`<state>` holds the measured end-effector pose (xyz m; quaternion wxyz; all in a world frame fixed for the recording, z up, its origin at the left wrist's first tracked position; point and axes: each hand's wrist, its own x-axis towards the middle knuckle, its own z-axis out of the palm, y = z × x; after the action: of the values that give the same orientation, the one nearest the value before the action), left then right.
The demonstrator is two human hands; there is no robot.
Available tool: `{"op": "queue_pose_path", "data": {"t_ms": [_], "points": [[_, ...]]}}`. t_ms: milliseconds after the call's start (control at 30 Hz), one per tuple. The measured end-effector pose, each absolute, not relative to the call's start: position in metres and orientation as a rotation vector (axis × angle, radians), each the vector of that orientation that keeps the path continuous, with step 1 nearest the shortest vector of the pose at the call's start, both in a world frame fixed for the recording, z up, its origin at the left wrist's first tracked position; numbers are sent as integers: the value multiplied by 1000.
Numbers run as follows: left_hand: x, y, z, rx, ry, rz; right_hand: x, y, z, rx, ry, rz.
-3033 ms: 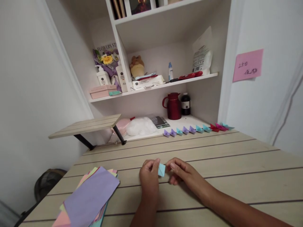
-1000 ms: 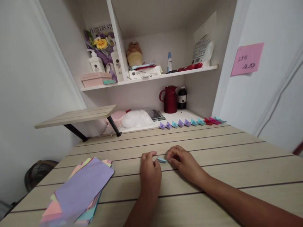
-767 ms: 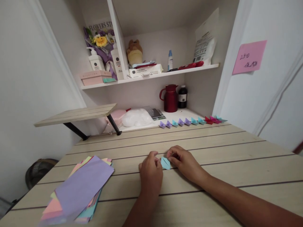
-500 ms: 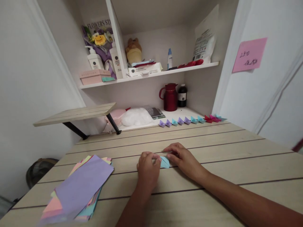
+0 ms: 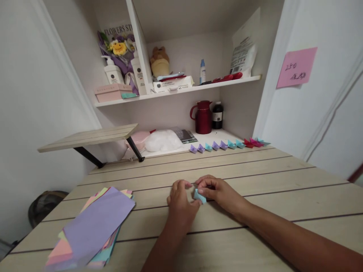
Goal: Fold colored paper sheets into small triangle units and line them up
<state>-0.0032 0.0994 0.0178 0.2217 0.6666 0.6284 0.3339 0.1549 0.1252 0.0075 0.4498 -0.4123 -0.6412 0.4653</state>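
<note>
Small folded light-blue paper piece [image 5: 200,196] is between the two hands, just above or on the pale wood-plank tabletop [image 5: 255,234], can't tell which. Change vs half a second ago: left hand [image 5: 180,202] has let go of the paper's left side, fingers now spread apart from it, thumb at the lower edge, seems to be touching. Right hand [image 5: 219,192] now pinches the paper's upper right side, thumb against fingers; it was only resting by the edge. Paper shows a narrower face, looks turned or tilted. Reads as a regrip mid-fold, hold passing mostly to the right hand; piece probably unfinished, lacks the peaks of the row of purple, light-blue, red and magenta folded paper boats [image 5: 231,144] at the back. Loose stack of multicoloured rectangular paper sheets [image 5: 99,223] unchanged at left, purple on top
</note>
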Motion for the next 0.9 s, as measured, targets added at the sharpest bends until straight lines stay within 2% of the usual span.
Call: {"op": "queue_pose_path", "data": {"t_ms": [167,300,667,900], "points": [[-3,105,15,1786,1467,1178,159,124,17,-944,-1278,1386],[1,105,16,1694,1341,1278,160,123,22,-902,-1245,1535],[0,107,16,1384,1137,1210,155,121,19,-898,-1212,1435],[-2,109,16,1056,994,1308,155,118,19,-842,-1231,1405]]}}
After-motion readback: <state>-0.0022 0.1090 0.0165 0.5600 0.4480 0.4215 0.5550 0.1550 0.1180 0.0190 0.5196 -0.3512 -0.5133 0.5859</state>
